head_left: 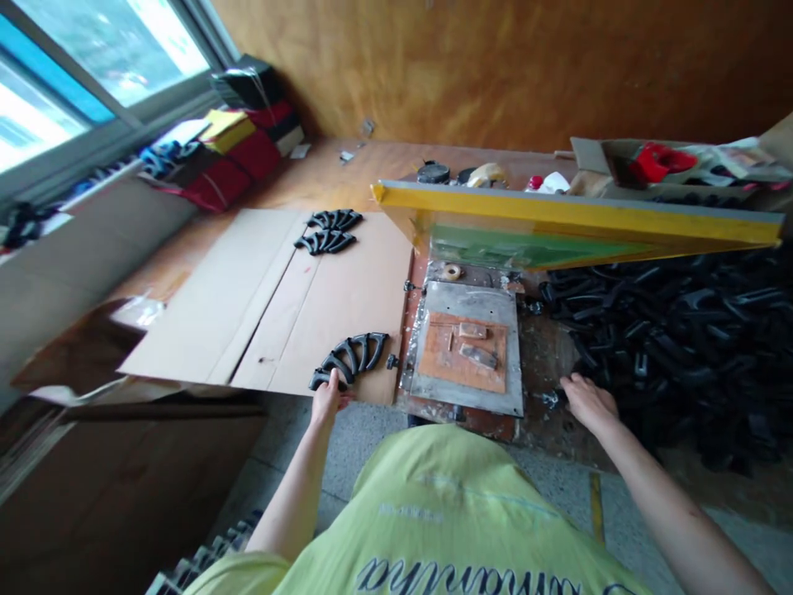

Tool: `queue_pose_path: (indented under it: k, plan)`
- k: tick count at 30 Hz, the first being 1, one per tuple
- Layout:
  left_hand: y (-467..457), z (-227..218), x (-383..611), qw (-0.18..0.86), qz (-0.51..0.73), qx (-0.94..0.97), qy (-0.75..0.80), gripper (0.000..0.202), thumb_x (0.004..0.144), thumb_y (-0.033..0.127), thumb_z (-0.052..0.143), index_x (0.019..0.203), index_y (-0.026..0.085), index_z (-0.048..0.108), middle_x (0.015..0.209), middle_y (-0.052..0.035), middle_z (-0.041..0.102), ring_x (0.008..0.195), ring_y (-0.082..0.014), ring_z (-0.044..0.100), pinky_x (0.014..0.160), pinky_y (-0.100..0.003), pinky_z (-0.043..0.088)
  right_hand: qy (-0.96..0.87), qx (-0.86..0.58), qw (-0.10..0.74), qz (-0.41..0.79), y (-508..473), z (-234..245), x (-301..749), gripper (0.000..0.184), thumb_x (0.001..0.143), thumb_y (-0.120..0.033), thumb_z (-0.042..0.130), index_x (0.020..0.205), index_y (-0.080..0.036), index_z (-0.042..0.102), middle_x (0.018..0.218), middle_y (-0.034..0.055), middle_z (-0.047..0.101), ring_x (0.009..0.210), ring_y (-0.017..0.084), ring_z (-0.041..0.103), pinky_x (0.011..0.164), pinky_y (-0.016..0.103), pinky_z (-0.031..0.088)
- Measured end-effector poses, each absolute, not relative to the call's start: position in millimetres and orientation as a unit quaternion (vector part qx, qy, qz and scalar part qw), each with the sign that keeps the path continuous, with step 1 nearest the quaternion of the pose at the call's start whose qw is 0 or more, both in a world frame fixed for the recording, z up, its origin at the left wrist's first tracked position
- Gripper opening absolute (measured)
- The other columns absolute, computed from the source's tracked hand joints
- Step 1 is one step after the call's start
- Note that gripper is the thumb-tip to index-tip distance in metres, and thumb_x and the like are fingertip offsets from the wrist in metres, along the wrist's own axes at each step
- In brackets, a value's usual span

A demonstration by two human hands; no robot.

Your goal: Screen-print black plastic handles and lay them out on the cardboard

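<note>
My left hand (330,400) is closed on the end black plastic part (320,378) of a fanned row at the front of a flat cardboard sheet (204,306). The other curved black parts of that row (356,354) lie close beside it. My right hand (591,403) is at the left edge of a big pile of black plastic parts (669,355). Its fingers are curled downward, and what they hold, if anything, is hidden. Between my hands lies a metal plate (471,299) with a brown board (434,364) and small blocks on it.
A yellow-edged screen frame (576,216) stands tilted up behind the plate. Two more fans of black parts (328,240) lie farther back on the cardboard. A tape roll (453,271) sits at the plate's back edge. Boxes (248,157) stand by the window; an open carton (595,165) is back right.
</note>
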State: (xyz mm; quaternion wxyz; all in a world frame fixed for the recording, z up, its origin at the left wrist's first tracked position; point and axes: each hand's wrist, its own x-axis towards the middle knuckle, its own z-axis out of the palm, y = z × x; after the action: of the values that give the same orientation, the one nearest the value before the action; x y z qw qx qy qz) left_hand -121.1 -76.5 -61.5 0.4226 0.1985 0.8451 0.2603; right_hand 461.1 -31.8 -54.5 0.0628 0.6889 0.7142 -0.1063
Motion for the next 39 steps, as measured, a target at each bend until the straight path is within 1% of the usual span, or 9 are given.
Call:
queue_pose_path:
  k: [6, 9, 13, 16, 18, 21, 25, 33, 39]
  plan:
    - [-65, -78, -140, 0.413, 0.137, 0.263, 0.861, 0.065, 0.090, 0.064, 0.030, 0.056, 0.019, 0.062, 0.056, -0.0175, 0.066, 0.058, -0.0304, 0.068, 0.067, -0.041, 0.056, 0.692, 0.705, 0.023, -0.152, -6, -38, 465, 0.017, 0.075, -0.030, 0.062, 0.089, -0.025, 0.070, 0.095, 0.0083, 0.072, 0.079, 0.024, 0.067, 0.067, 0.033, 0.048]
    - [-61, -74, -151, 0.396, 0.075, 0.307, 0.862, 0.067, 0.089, 0.067, 0.032, 0.051, 0.020, 0.060, 0.048, -0.0145, 0.060, 0.055, -0.0306, 0.066, 0.075, -0.044, 0.054, 0.659, 0.724, -0.106, -0.177, 18, -6, 451, 0.024, 0.074, -0.038, 0.065, 0.092, -0.022, 0.068, 0.086, 0.0075, 0.072, 0.073, 0.023, 0.065, 0.070, 0.035, 0.048]
    - [-59, -65, -157, 0.360, 0.012, 0.338, 0.869, 0.066, 0.089, 0.068, 0.031, 0.058, 0.019, 0.063, 0.052, -0.0151, 0.062, 0.065, -0.0335, 0.069, 0.081, -0.048, 0.051, 0.626, 0.665, -0.320, -0.254, 30, 19, 398, 0.030, 0.076, -0.043, 0.066, 0.095, -0.020, 0.064, 0.088, 0.0056, 0.071, 0.078, 0.021, 0.065, 0.078, 0.035, 0.050]
    - [-63, -58, -148, 0.284, -0.006, 0.334, 0.899, 0.065, 0.088, 0.068, 0.032, 0.084, 0.015, 0.069, 0.081, -0.0223, 0.071, 0.093, -0.0403, 0.069, 0.087, -0.054, 0.048, 0.613, 0.607, -0.394, -0.317, 27, 17, 346, 0.029, 0.077, -0.043, 0.067, 0.093, -0.019, 0.063, 0.087, 0.0047, 0.070, 0.080, 0.020, 0.065, 0.077, 0.034, 0.051]
    - [-69, -55, -133, 0.177, 0.024, 0.346, 0.921, 0.065, 0.090, 0.066, 0.032, 0.105, 0.014, 0.067, 0.105, -0.0245, 0.069, 0.108, -0.0411, 0.063, 0.090, -0.054, 0.046, 0.621, 0.585, -0.406, -0.329, 25, 9, 317, 0.026, 0.079, -0.041, 0.065, 0.092, -0.019, 0.063, 0.087, 0.0049, 0.069, 0.080, 0.020, 0.065, 0.077, 0.035, 0.052]
    - [-77, -55, -101, 0.044, 0.097, 0.440, 0.892, 0.057, 0.093, 0.057, 0.037, 0.125, 0.017, 0.061, 0.127, -0.0190, 0.062, 0.118, -0.0340, 0.057, 0.097, -0.045, 0.045, 0.676, 0.548, -0.393, -0.297, 23, -6, 288, 0.021, 0.086, -0.036, 0.058, 0.096, -0.020, 0.068, 0.096, 0.0071, 0.069, 0.090, 0.021, 0.065, 0.084, 0.037, 0.053]
    - [-76, -64, -62, 0.029, 0.088, 0.497, 0.863, 0.057, 0.092, 0.052, 0.046, 0.137, 0.019, 0.056, 0.147, -0.0172, 0.048, 0.129, -0.0320, 0.048, 0.107, -0.042, 0.037, 0.759, 0.514, -0.332, -0.223, 21, -25, 277, 0.029, 0.094, -0.028, 0.047, 0.103, -0.021, 0.074, 0.104, 0.0090, 0.068, 0.097, 0.021, 0.064, 0.088, 0.036, 0.052]
    - [-46, -69, -42, 0.085, 0.077, 0.429, 0.896, 0.065, 0.084, 0.062, 0.054, 0.137, 0.025, 0.057, 0.154, -0.0132, 0.043, 0.138, -0.0394, 0.037, 0.106, -0.058, 0.034, 0.811, 0.478, -0.315, -0.118, 25, -40, 288, 0.032, 0.097, -0.029, 0.045, 0.106, -0.024, 0.076, 0.097, 0.0102, 0.067, 0.093, 0.024, 0.062, 0.086, 0.038, 0.053]
    - [-37, -78, -60, 0.055, 0.101, 0.447, 0.887, 0.056, 0.079, 0.060, 0.063, 0.123, 0.026, 0.068, 0.146, -0.0106, 0.054, 0.133, -0.0382, 0.043, 0.106, -0.054, 0.035, 0.798, 0.473, -0.351, -0.124, 25, -56, 290, 0.031, 0.097, -0.035, 0.046, 0.109, -0.031, 0.075, 0.098, 0.0096, 0.069, 0.091, 0.026, 0.068, 0.084, 0.042, 0.056]
